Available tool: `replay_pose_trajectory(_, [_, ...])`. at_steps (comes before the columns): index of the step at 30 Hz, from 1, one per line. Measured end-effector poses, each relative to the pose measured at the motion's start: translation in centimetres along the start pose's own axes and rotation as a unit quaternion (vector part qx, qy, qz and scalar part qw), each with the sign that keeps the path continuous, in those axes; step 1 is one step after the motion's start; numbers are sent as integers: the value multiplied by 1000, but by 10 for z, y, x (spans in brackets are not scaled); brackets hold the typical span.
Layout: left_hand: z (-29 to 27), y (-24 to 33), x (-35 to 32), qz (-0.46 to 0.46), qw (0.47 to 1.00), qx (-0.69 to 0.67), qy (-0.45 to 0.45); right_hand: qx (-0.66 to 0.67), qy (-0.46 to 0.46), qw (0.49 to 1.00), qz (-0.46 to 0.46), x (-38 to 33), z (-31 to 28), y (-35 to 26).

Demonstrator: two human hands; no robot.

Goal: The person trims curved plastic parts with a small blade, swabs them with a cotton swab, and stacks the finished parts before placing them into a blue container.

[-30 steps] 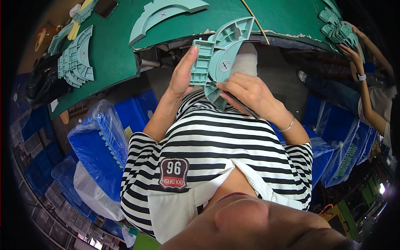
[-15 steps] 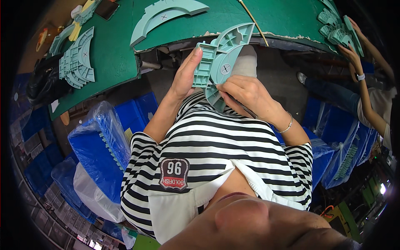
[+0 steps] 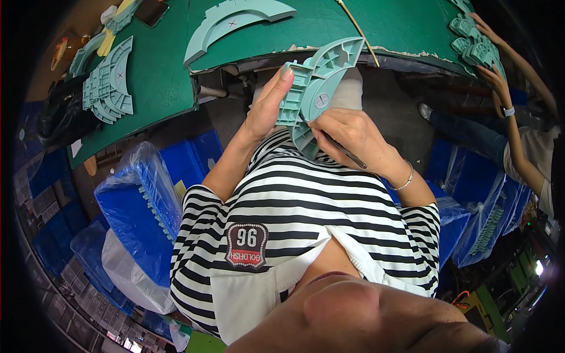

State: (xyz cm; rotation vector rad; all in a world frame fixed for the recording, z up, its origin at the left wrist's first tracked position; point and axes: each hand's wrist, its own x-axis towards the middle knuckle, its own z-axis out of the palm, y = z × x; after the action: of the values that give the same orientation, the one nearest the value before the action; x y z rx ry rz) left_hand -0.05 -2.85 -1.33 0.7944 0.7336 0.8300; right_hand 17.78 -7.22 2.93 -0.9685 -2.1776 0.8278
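Nearest to us, below the striped shirt, our two forearms rise toward the desk edge. Our left hand [image 3: 268,109] stands with its fingers [image 3: 285,76] stretched nearly straight, laid flat against the left side of a pale green curved plastic part [image 3: 318,97], steadying it from that side. Our right hand [image 3: 347,132] is curled closed around a thin dark tool [image 3: 344,154], whose shaft runs back along the wrist; the fingertips press at the lower edge of the same part. The part is held upright in the air between both hands, just in front of the green desk [image 3: 165,88] and below its worn edge.

To our left sit blue crates in clear plastic bags [image 3: 138,206]. Farther out on the desk lies a flat arc-shaped piece [image 3: 235,20], and at far left a stack of similar ribbed parts [image 3: 109,82]. A thin stick [image 3: 356,26] lies across the desk. At far right another person's hand [image 3: 491,79] touches a pile of green parts [image 3: 471,41].
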Motion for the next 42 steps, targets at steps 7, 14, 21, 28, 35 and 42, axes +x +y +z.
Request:
replay_pose_trajectory(7, [0,-4,3,31,997,68,-16,6,-17,1000,26,1,-2,-6])
replay_pose_trajectory(14, [4,-3,4,48,990,128,-28,-5,-63,997,32,-1,-10,-8])
replay_pose_trajectory(21, [8,0,3,49,985,160,-49,8,-81,996,33,-1,-16,-8])
replay_pose_trajectory(28, [10,0,4,53,984,157,-66,2,-86,995,40,-1,-19,-14])
replay_pose_trajectory(35, [10,-1,5,47,985,150,-69,-10,-104,994,45,-2,-21,-14])
replay_pose_trajectory(42, [8,-7,6,62,984,157,-51,-16,-108,993,37,-4,-22,-14])
